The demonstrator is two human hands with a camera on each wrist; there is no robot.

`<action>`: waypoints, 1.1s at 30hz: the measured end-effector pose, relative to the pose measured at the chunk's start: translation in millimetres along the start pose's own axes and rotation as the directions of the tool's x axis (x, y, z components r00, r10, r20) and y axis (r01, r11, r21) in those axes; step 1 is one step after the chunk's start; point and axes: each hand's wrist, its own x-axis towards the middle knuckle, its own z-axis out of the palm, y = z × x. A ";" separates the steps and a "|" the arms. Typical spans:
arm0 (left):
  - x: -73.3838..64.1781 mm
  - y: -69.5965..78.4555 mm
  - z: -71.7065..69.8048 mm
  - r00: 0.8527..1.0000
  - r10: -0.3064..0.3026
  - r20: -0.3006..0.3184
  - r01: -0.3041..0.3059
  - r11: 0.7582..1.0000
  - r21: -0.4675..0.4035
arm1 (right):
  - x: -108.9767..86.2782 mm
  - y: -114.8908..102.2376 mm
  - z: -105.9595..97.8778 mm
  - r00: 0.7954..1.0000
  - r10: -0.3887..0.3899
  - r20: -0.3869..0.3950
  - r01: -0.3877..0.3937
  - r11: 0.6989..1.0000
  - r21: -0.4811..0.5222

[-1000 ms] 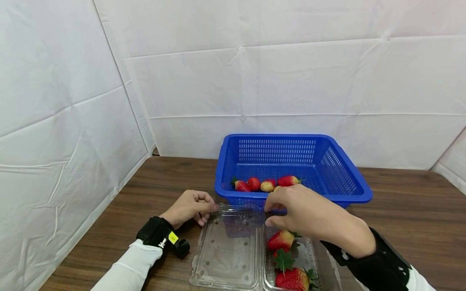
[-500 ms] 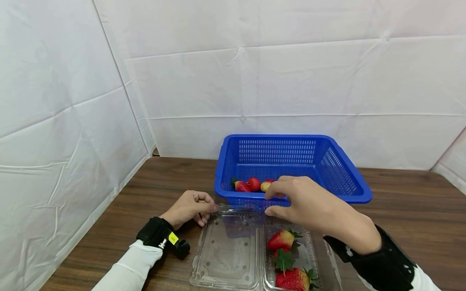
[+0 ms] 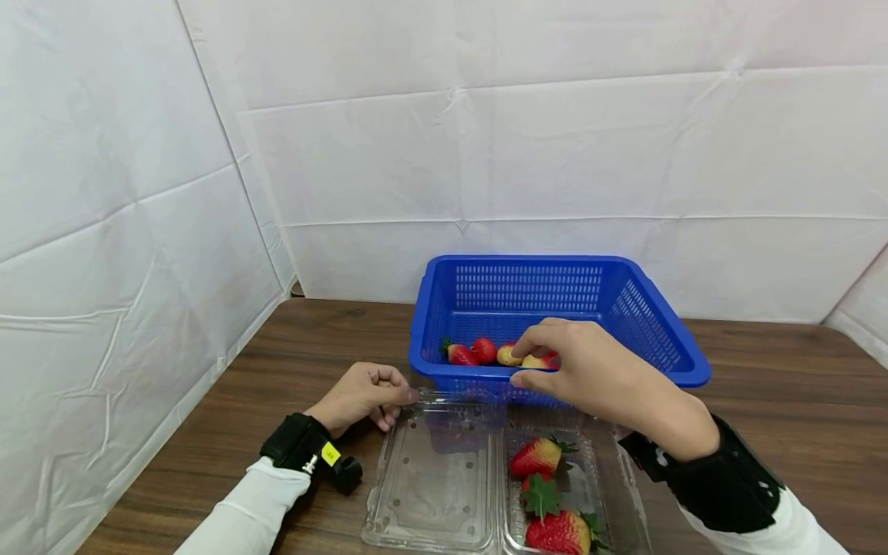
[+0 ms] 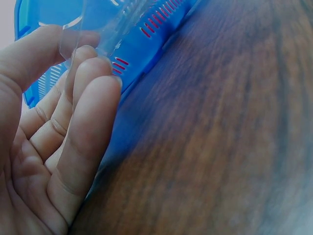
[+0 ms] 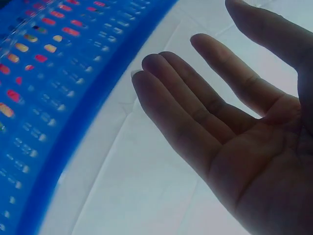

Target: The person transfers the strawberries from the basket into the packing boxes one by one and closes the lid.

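Observation:
Between its thumb and fingers my left hand (image 3: 364,397) pinches the far left corner of a clear plastic clamshell lid (image 3: 437,489); the left wrist view shows the see-through edge at the fingertips. Over the front rim of a blue basket (image 3: 669,378) hovers my right hand (image 3: 590,374), fingers spread and nothing held in the right wrist view. Several strawberries (image 3: 483,351) lie along the basket's front side, some hidden by that hand. The clamshell's right half (image 3: 590,470) contains several strawberries (image 3: 537,459) with green leaves, nearer to me than the right hand.
The opened clamshell lies flat on a brown wooden table (image 3: 229,432), just in front of the basket. White cloth (image 3: 555,154) hangs behind and at the left side. A black wrist strap with a small camera (image 3: 343,472) sits on my left wrist.
My right hand has moved away from me and slightly right, from above the clamshell's far end to over the basket's front rim. My left hand keeps its place at the lid corner.

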 end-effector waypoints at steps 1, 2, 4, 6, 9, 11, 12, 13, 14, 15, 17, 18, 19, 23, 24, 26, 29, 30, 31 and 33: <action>-0.1 0.2 0.1 1.000 0.000 0.000 0.000 1.000 0.002 | 0.6 1.8 0.2 1.000 0.002 -0.004 -0.002 1.000 0.000; -0.2 0.4 0.1 1.000 0.001 0.001 -0.001 1.000 0.004 | 1.4 3.3 0.6 1.000 0.003 -0.009 -0.003 1.000 -0.002; -0.2 0.7 0.3 1.000 0.002 0.003 -0.002 1.000 0.008 | 2.8 6.9 1.5 1.000 0.003 -0.019 -0.003 1.000 -0.003; -0.1 1.1 0.6 1.000 0.001 0.003 -0.001 1.000 0.005 | 3.8 9.7 2.3 0.999 0.013 -0.030 -0.013 1.000 -0.005; -0.1 1.5 0.7 1.000 -0.002 0.000 0.002 1.000 0.000 | 5.4 12.6 3.2 0.998 0.031 -0.051 -0.032 0.999 -0.014; -0.1 1.5 0.7 1.000 -0.007 -0.002 0.007 1.000 -0.003 | 6.4 14.0 4.0 0.997 0.049 -0.057 -0.050 0.999 -0.020; -0.2 1.4 0.6 1.000 -0.010 -0.002 0.010 1.000 -0.003 | 6.7 15.2 4.6 0.997 0.056 -0.058 -0.057 0.998 -0.025; -0.4 1.3 0.5 1.000 -0.008 0.000 0.008 1.000 -0.002 | 7.1 16.3 5.1 0.996 0.062 -0.061 -0.064 0.998 -0.029; -0.4 1.0 0.3 1.000 -0.006 0.003 0.006 1.000 0.001 | 7.5 17.7 5.8 0.996 0.066 -0.063 -0.068 0.997 -0.034; -0.4 0.8 0.1 1.000 -0.008 0.003 0.008 1.000 0.000 | 8.0 19.5 6.5 0.995 0.070 -0.066 -0.073 0.997 -0.040; -0.5 0.8 -0.1 1.000 -0.008 0.004 0.008 1.000 0.000 | 8.6 23.3 7.8 0.995 0.077 -0.070 -0.080 0.996 -0.049; -0.5 0.5 -0.2 1.000 -0.008 0.003 0.008 1.000 0.001 | 9.1 25.3 8.3 0.994 0.081 -0.074 -0.084 0.995 -0.050; -0.5 0.3 -0.3 1.000 -0.003 0.005 0.003 1.000 0.004 | 9.6 27.4 9.0 0.993 0.084 -0.077 -0.088 0.995 -0.052; -0.2 -0.3 -0.6 1.000 -0.004 0.003 0.004 1.000 0.004 | 11.6 35.8 11.4 0.992 0.102 -0.075 -0.105 0.993 -0.047; -0.2 -0.5 -0.7 1.000 -0.005 0.003 0.005 1.000 0.003 | 12.5 37.8 11.9 0.992 0.103 -0.074 -0.107 0.993 -0.049; -0.3 -0.7 -0.7 1.000 -0.008 0.003 0.008 1.000 0.001 | 14.1 41.9 12.9 0.992 0.105 -0.069 -0.109 0.993 -0.053; -0.1 -1.2 -0.9 1.000 -0.008 0.002 0.008 1.000 0.003 | 16.4 48.1 14.1 0.992 0.108 -0.068 -0.113 0.992 -0.062; -0.1 -1.3 -0.9 1.000 -0.007 0.002 0.007 1.000 0.003 | 17.0 50.0 14.5 0.992 0.108 -0.070 -0.113 0.991 -0.066; 0.0 -1.4 -1.0 1.000 -0.007 0.002 0.007 1.000 0.003 | 17.5 52.0 15.2 0.991 0.112 -0.069 -0.116 0.991 -0.064; -0.1 -1.6 -1.2 1.000 -0.006 0.002 0.006 1.000 0.004 | 18.2 55.3 16.4 0.991 0.122 -0.062 -0.125 0.991 -0.050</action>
